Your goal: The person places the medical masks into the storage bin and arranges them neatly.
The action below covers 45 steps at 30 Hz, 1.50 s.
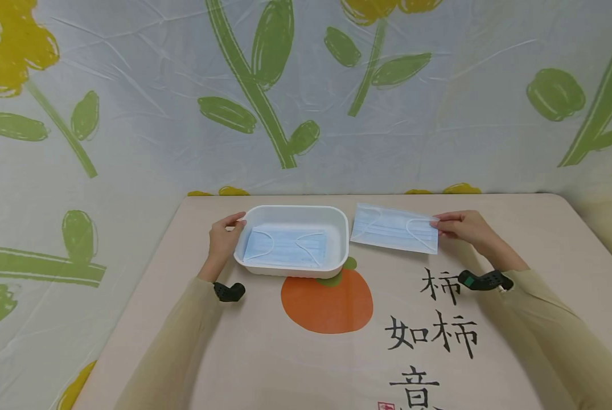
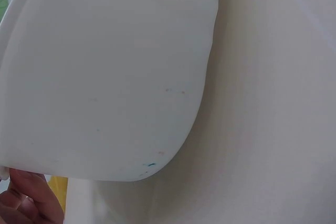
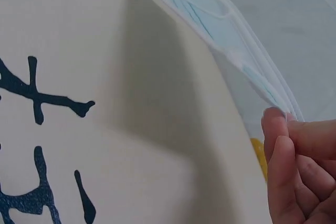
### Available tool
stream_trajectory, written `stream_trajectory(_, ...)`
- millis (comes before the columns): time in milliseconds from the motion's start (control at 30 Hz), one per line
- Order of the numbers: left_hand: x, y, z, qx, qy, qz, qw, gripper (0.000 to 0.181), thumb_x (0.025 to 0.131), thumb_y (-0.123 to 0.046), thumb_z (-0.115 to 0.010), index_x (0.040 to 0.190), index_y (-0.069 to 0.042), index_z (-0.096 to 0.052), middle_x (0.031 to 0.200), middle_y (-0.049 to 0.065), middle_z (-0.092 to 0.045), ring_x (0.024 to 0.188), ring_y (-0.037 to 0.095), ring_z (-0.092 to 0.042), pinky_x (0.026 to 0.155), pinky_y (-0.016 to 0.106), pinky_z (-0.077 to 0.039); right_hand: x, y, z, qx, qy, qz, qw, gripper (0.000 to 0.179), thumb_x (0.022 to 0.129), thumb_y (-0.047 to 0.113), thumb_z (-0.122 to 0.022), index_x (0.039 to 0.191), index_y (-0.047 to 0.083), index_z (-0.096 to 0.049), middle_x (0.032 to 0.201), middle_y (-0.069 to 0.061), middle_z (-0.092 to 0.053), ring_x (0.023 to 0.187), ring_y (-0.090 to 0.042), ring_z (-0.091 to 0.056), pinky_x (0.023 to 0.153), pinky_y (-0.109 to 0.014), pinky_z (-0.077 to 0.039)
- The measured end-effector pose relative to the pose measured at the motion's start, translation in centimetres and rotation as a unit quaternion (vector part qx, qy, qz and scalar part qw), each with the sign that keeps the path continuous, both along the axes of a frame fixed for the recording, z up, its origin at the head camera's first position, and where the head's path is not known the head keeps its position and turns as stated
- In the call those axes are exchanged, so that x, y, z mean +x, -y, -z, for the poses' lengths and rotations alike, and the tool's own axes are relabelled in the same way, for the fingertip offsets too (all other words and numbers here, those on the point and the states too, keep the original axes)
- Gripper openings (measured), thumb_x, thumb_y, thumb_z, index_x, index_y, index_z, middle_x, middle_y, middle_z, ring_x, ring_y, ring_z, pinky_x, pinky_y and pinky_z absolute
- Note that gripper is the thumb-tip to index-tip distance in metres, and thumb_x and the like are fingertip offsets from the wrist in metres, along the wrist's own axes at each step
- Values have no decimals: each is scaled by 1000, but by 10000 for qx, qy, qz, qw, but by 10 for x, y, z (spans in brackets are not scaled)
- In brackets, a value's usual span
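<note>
My left hand [image 1: 222, 242] pinches the left end of a white plastic tub [image 1: 295, 272] by its rim. Inside the tub lies a light blue face mask [image 1: 285, 246] with white ear loops. Right of the tub, a second blue face mask [image 1: 393, 229] is held by its right edge between the thumb and fingers of my right hand [image 1: 461, 228]. In the right wrist view this mask [image 3: 210, 22] hangs above the table, casting a shadow. The left wrist view is mostly the tub's outer side [image 2: 105, 77], with the left fingers [image 2: 34, 192] at its rim.
The table [image 1: 234, 341] has a light cloth printed with an orange persimmon [image 1: 327, 304] and black characters [image 1: 431, 336]. Behind its far edge hangs a white curtain [image 1: 147, 114] with green and yellow flowers. A dark wrist device [image 1: 229, 292] sits at each cuff.
</note>
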<state>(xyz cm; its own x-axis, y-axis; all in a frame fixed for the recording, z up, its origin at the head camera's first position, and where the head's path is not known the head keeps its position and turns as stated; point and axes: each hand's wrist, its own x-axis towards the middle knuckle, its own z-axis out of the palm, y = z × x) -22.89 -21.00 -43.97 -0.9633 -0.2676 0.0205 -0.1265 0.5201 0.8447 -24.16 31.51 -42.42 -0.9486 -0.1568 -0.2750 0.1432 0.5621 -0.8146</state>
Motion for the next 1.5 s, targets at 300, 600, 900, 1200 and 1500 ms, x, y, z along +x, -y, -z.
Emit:
stream_trajectory(300, 1, -1, -1, -61, -44, 12, 10000, 32, 97, -19, -56, 127, -10, -64, 116, 15, -64, 103, 23, -53, 80, 26, -44, 4, -6, -13, 142, -60, 141, 9998, 60, 95, 33, -58, 132, -13, -47, 89, 16, -60, 75, -2, -61, 74, -18, -53)
stream_trajectory(600, 0, 0, 3, -45, -42, -8, 10000, 31, 97, -20, -57, 126, -11, -64, 116, 15, -64, 103, 24, -53, 82, 27, -44, 10, -13, -24, 310, -225, 115, 9992, 60, 96, 35, -57, 132, -13, -47, 91, 15, -60, 75, -2, -61, 73, -15, -52)
stream_trajectory(900, 0, 0, 3, -57, -56, 10, 10000, 31, 97, -20, -56, 126, -11, -64, 117, 14, -64, 103, 23, -54, 81, 25, -46, 16, -8, -39, 236, -437, 0, 9988, 58, 96, 32, -57, 130, -14, -48, 84, 23, -58, 72, 2, -59, 70, -12, -51)
stream_trajectory(1200, 0, 0, 2, -106, -163, 27, 9998, 30, 96, -19, -57, 124, -11, -65, 115, 14, -66, 101, 23, -55, 76, 22, -44, 15, 15, -55, -108, -425, -17, 9990, 56, 94, 26, -61, 129, -16, -48, 76, 23, -60, 69, 2, -58, 68, -15, -52)
stream_trajectory(1500, 0, 0, 2, -107, -139, 52, 9998, 31, 97, -19, -57, 125, -10, -65, 119, 14, -65, 103, 24, -54, 78, 23, -44, 9, 37, -55, -346, -321, -87, 9988, 52, 94, 22, -61, 128, -16, -48, 74, 22, -61, 69, 2, -58, 69, -15, -52)
